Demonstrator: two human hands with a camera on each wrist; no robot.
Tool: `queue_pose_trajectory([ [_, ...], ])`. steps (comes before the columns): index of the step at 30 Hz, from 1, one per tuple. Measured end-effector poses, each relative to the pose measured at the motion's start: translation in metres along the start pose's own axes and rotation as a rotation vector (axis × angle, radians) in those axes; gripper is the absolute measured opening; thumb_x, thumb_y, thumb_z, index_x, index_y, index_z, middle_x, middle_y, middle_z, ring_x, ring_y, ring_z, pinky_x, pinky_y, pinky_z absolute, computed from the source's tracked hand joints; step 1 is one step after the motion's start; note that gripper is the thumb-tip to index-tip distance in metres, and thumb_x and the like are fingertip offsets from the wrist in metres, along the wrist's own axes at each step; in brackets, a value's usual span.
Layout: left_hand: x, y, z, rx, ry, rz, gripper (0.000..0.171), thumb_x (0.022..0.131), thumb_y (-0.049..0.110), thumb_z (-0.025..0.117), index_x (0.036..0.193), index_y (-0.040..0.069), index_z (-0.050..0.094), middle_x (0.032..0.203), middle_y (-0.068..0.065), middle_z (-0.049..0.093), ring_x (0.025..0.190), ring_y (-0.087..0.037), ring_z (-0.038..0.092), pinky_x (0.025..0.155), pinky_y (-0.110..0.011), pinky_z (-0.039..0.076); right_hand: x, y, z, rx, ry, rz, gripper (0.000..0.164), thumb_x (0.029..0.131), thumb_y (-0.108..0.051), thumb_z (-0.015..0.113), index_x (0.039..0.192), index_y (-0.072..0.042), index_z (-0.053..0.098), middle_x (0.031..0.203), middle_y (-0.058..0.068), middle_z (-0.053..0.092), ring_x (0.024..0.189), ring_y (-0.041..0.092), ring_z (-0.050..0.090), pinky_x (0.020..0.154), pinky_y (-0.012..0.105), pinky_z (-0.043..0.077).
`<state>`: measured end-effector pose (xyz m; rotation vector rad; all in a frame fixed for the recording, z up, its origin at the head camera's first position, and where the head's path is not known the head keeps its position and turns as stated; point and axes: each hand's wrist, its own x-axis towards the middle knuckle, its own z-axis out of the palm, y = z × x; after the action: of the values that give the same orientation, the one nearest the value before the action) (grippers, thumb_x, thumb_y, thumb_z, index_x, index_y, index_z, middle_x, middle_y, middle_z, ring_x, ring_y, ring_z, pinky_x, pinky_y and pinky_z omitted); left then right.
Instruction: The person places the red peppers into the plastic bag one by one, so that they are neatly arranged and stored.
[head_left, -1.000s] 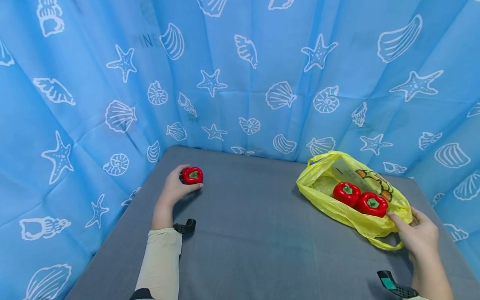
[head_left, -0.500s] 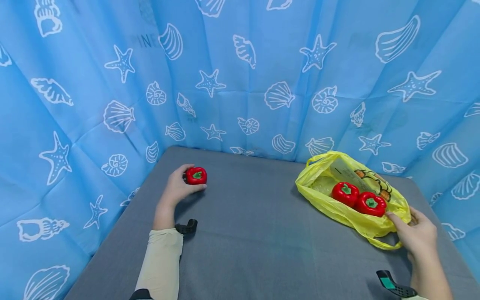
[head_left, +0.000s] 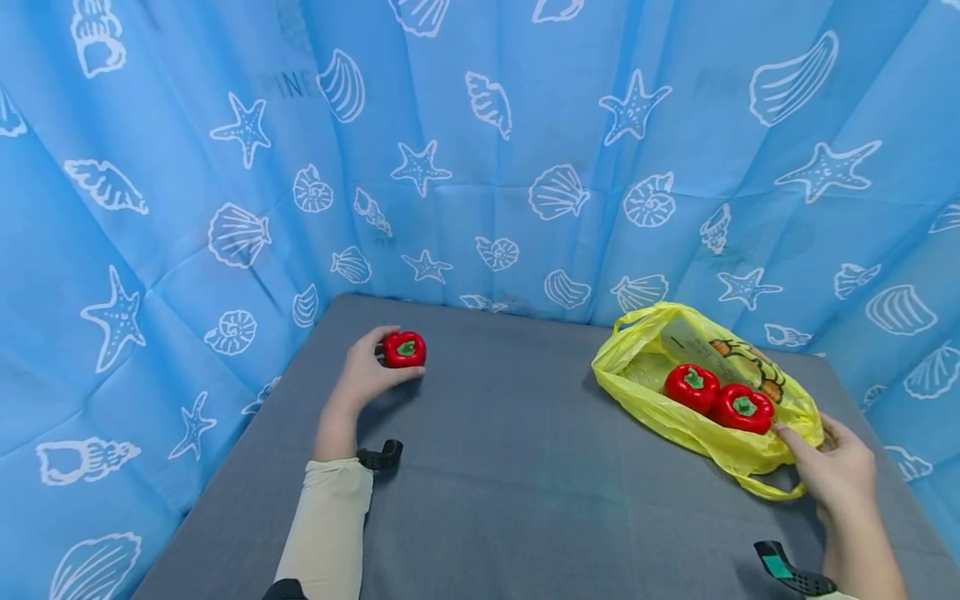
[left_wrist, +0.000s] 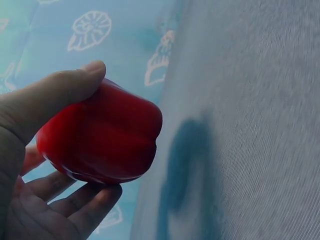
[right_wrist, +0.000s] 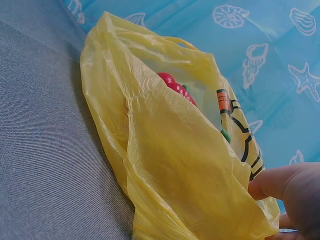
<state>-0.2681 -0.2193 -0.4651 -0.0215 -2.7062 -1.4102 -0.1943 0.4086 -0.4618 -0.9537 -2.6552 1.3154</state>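
My left hand (head_left: pixel 366 372) grips a red bell pepper (head_left: pixel 405 349) with a green stem, thumb on one side and fingers on the other. In the left wrist view the pepper (left_wrist: pixel 107 132) is held above the grey surface, its shadow falling beside it. On the right side lies a yellow plastic bag (head_left: pixel 652 406), its mouth spread open. Two more red bell peppers, one (head_left: pixel 692 387) touching the other (head_left: pixel 742 408), sit inside. My right hand (head_left: pixel 840 467) pinches the bag's near right edge; the right wrist view shows the thumb at the yellow plastic (right_wrist: pixel 190 165).
The grey cloth-covered table (head_left: pixel 517 467) spreads between the two hands. A blue curtain (head_left: pixel 495 150) with white shells and starfish hangs along its back and left side. One bag handle loop (head_left: pixel 772 487) lies near the right wrist.
My left hand has moved a little to the right, carrying the bell pepper with it. My right hand and the yellow bag have stayed in place.
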Motion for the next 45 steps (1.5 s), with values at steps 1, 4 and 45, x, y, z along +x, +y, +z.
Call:
queue_pose_trajectory([
  [1,0.001,0.002,0.002,-0.001,-0.005,0.003,0.085,0.085,0.035,0.091,0.156,0.013,0.048,0.153,-0.016,0.053,0.137,-0.040,0.053,0.105,-0.059,0.056,0.000,0.001,0.000,0.003,0.001,0.001,0.091,0.104,-0.049,0.059,0.168,-0.001,0.016,0.172,0.032,0.019,0.146,0.051,0.039,0.052,0.008,0.038],
  [4,0.002,0.009,0.008,-0.009,-0.023,0.012,0.084,0.084,0.034,0.091,0.155,0.015,0.050,0.153,-0.015,0.054,0.136,-0.039,0.054,0.104,-0.058,0.057,0.001,0.002,-0.001,0.007,-0.001,0.008,0.092,0.103,-0.050,0.059,0.168,-0.001,0.016,0.173,0.031,0.019,0.146,0.050,0.039,0.052,0.008,0.038],
  [45,0.023,0.139,0.152,-0.225,-0.290,0.306,0.076,0.079,0.033,0.095,0.144,0.017,0.058,0.137,-0.001,0.064,0.123,-0.027,0.064,0.088,-0.033,0.063,0.000,0.001,-0.004,-0.005,0.002,-0.043,0.091,0.104,-0.047,0.060,0.167,0.002,0.017,0.171,0.034,0.021,0.147,0.051,0.039,0.059,0.012,0.044],
])
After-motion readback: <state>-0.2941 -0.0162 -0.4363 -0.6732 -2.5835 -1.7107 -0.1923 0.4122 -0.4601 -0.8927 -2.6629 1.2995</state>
